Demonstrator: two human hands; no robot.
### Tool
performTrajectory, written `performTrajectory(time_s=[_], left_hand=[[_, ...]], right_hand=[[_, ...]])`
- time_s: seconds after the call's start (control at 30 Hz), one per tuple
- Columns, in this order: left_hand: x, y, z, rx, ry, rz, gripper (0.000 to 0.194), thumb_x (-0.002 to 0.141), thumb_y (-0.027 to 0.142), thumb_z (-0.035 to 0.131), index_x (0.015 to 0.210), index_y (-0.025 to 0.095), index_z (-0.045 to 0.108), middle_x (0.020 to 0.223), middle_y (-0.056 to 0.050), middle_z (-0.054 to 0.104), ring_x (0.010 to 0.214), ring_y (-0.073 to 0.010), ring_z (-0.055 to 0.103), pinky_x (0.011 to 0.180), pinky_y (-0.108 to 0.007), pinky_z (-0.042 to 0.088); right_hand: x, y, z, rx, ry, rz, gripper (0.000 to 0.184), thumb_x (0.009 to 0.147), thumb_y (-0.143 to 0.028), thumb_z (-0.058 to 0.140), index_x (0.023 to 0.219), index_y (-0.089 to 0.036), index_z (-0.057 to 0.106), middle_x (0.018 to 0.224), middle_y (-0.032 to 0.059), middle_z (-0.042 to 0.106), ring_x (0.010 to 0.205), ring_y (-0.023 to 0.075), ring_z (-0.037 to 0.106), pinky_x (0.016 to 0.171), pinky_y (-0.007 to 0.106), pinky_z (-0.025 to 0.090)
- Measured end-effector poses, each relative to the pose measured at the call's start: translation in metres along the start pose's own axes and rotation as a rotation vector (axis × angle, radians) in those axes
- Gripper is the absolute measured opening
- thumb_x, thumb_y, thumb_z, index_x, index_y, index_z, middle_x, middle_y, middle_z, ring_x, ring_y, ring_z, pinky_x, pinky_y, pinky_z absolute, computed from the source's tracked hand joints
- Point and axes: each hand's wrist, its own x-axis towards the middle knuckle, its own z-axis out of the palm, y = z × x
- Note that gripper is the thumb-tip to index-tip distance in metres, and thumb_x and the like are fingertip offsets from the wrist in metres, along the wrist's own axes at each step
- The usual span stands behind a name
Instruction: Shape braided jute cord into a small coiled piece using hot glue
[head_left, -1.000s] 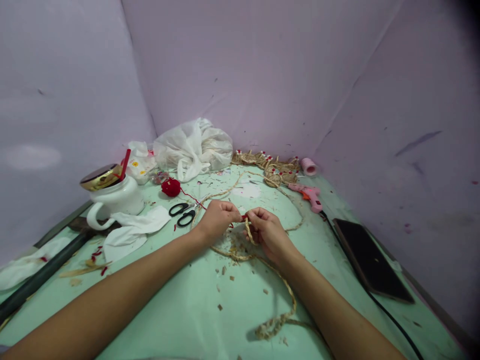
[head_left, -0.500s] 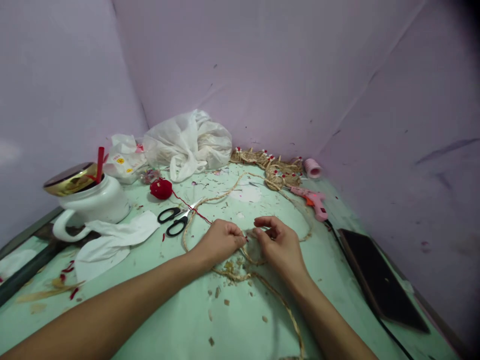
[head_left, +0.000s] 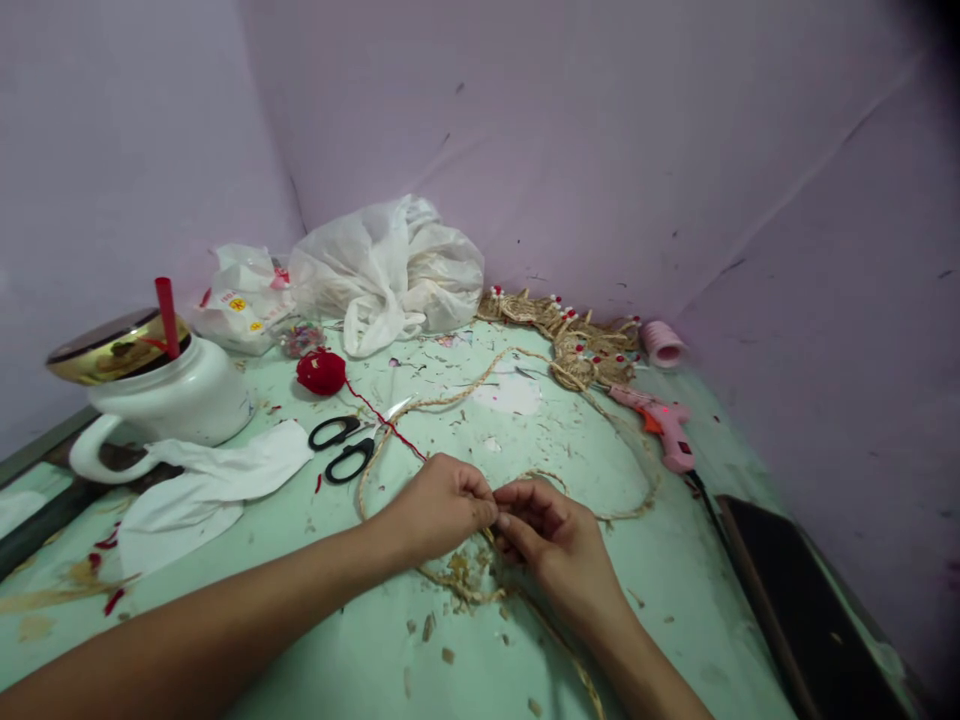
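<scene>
My left hand (head_left: 450,510) is closed in a pinch on red yarn (head_left: 390,425), which runs back to a red yarn ball (head_left: 321,371). Against its fingertips, my right hand (head_left: 551,530) is also pinched; what lies between its fingers is hidden. A braided straw cord (head_left: 450,398) loops over the table around both hands and passes beneath them, one length trailing toward the front. Black-handled scissors (head_left: 352,458) lie partly spread to the left of the hands, their blades near the yarn and cord.
On the left stand a white mug (head_left: 180,400) with a gold lid and a white cloth (head_left: 217,490). Plastic bags (head_left: 397,275) and woven straw pieces (head_left: 577,340) line the wall. A pink glue gun (head_left: 664,425), pink roll (head_left: 663,344) and dark tablet-like slab (head_left: 810,610) lie right.
My right hand has moved in to meet the left fingertips, and its fingers have closed. The camera view has shifted slightly.
</scene>
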Motion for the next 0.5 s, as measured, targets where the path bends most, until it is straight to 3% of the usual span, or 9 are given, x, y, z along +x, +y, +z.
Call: performTrajectory(time_s=[0.13,0.27,0.5], left_hand=[[0.0019,0.0007,-0.0023,-0.029,-0.032,-0.036,0.020,0.065,0.032,0.053,0.054,0.016,0.052,0.041,0.006,0.037,0.042,-0.0070,0.030,0.041,-0.021,0.020],[0.0013,0.0041,-0.0040,-0.051,-0.061,-0.054,0.021,0.064,0.033,0.053,0.052,0.016,0.051,0.041,0.006,0.037,0.041,-0.0063,0.028,0.040,-0.020,0.019],[0.0050,0.0052,-0.0038,-0.022,0.009,-0.136,0.013,0.063,0.022,0.051,0.061,0.014,0.060,0.039,0.006,0.040,0.036,-0.0055,0.031,0.037,-0.018,0.021]], right_hand=[[0.0009,0.0016,0.0011,-0.021,0.074,0.029,0.012,0.062,-0.027,0.067,0.064,-0.017,0.061,0.048,-0.0015,0.055,0.044,0.0111,0.047,0.043,0.023,0.036],[0.0000,0.0033,0.0014,-0.058,0.053,-0.007,0.011,0.065,-0.026,0.065,0.064,-0.018,0.058,0.051,-0.0022,0.053,0.046,0.0109,0.044,0.044,0.023,0.035],[-0.0019,0.0015,-0.0005,-0.116,0.097,-0.016,0.010,0.065,-0.026,0.062,0.065,-0.018,0.057,0.052,-0.0022,0.050,0.046,0.0109,0.041,0.042,0.022,0.033]])
